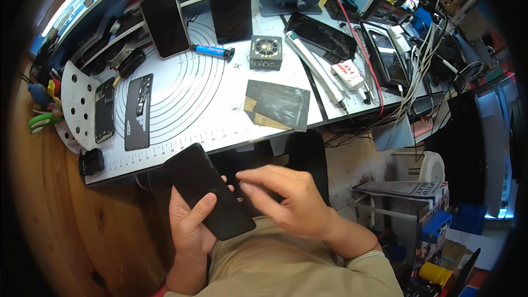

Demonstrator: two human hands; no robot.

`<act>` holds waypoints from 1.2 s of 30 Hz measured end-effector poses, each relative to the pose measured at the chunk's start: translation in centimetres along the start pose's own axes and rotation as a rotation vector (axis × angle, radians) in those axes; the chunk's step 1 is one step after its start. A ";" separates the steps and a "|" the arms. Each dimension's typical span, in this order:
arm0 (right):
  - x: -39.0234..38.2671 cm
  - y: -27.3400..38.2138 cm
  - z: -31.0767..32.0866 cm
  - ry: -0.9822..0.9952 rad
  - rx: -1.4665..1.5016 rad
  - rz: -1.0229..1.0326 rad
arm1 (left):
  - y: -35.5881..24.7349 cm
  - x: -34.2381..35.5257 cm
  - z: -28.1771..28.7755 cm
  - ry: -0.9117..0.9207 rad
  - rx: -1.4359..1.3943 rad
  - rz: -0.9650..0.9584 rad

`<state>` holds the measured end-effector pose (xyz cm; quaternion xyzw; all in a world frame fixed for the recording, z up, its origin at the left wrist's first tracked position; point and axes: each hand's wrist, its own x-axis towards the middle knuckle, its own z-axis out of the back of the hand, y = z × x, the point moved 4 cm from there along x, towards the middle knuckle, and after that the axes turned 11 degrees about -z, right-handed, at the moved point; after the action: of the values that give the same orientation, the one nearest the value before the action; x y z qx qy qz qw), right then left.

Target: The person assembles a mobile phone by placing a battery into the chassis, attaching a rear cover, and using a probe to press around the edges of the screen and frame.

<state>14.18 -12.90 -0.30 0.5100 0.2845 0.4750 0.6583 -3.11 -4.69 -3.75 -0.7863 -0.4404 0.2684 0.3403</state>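
A black smartphone (192, 173) lies tilted in my left hand (187, 223), below the table's front edge. The thumb presses on its dark face while fingertips show at its far side. My right hand (294, 198) hovers just right of the phone, thumb and index fingertips drawn close together. Anything between those fingertips is too small to make out. On the white work mat (190, 115) ahead are a loose phone back panel (137, 113) and a dark flat sheet with brown tape (279, 104).
Two phones (165, 23) (230, 5) stand propped at the back. Nearby are a blue tube (212, 51), a small fan box (267, 52), a white pen-like tool (313, 66) and a cracked dark screen (320, 36). Cables (423, 66) hang at the right, above a printed carton (412, 190).
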 end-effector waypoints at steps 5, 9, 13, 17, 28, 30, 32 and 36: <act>2.2 -0.6 5.6 -0.276 -0.245 0.061 | -0.3 0.7 0.9 -0.042 0.082 0.022; 3.7 -1.6 12.4 -0.589 -0.376 -0.070 | -1.0 1.2 1.4 -0.050 0.085 0.002; 5.9 -3.8 19.9 -0.628 -0.687 -0.148 | -1.3 2.0 1.4 -0.024 0.063 0.003; 8.2 -5.8 21.2 -0.301 -1.119 -0.221 | -1.1 2.7 1.1 -0.015 0.064 0.050; 10.6 -7.7 25.7 -0.279 -0.760 -0.479 | 0.1 3.0 0.7 -0.004 0.038 0.104; 10.2 -7.7 26.6 -0.329 -0.357 -0.460 | 0.2 3.2 0.5 0.034 -0.036 0.139; 9.8 -6.0 26.5 -0.351 -0.198 -0.473 | 0.1 3.4 0.6 0.016 -0.064 0.164; 5.8 -1.5 24.2 -0.448 0.044 -0.112 | 0.3 4.6 -0.2 0.095 -0.149 0.285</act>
<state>37.70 -17.32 6.62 0.6003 0.1694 0.3063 0.7191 -0.71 -0.85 -4.43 -0.8756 -0.3265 0.2431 0.2599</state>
